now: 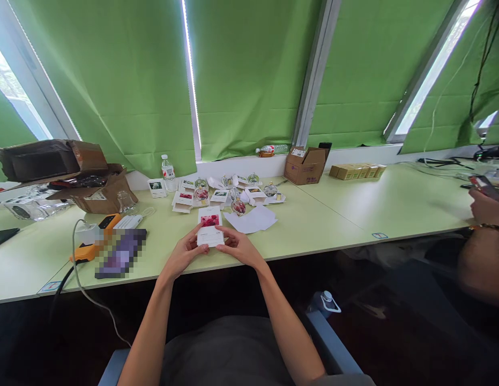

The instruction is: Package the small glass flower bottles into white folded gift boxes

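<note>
Our left hand (186,249) and right hand (240,245), half-curled, grip a white box (210,227); a bottle (168,172) stands at its eleven o'clock.

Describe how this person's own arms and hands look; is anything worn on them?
The left hand and right hand are bare human hands, with no gloves, watch or bracelet visible. The slim forearms show no sleeves. Dark grey fabric by the right elbow may be a short sleeve. No markings can be made out.

White carton (210,230) with red picture (209,220)
</note>
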The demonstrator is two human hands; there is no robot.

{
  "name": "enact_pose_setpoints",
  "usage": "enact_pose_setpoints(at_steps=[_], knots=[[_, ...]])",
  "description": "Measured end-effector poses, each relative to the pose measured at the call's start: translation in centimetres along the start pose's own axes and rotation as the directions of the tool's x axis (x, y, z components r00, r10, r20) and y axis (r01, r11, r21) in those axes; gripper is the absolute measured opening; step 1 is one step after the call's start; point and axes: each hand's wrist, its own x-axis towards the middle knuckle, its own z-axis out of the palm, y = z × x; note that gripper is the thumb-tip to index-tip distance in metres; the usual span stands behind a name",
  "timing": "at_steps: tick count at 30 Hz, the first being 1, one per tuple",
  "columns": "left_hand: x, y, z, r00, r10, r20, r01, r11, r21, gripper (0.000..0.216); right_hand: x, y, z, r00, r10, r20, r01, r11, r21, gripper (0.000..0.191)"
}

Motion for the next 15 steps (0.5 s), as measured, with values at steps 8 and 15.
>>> enact_pose_setpoints(at_steps=[8,15], knots=[[-0.06,0.07,0.11,1.000,-0.015,-0.009,0.015,1.000,0.004,0.076,0.01,0.20,-0.02,1.000,0.005,-0.015,-0.005,1.000,0.006,0.065],[-0.02,-0.02,0.14,1.000,0.004,0.023,-0.004,1.000,-0.020,0.076,0.00,0.28,-0.05,1.000,-0.002,-0.031,0.002,1.000,0.011,0.065]])
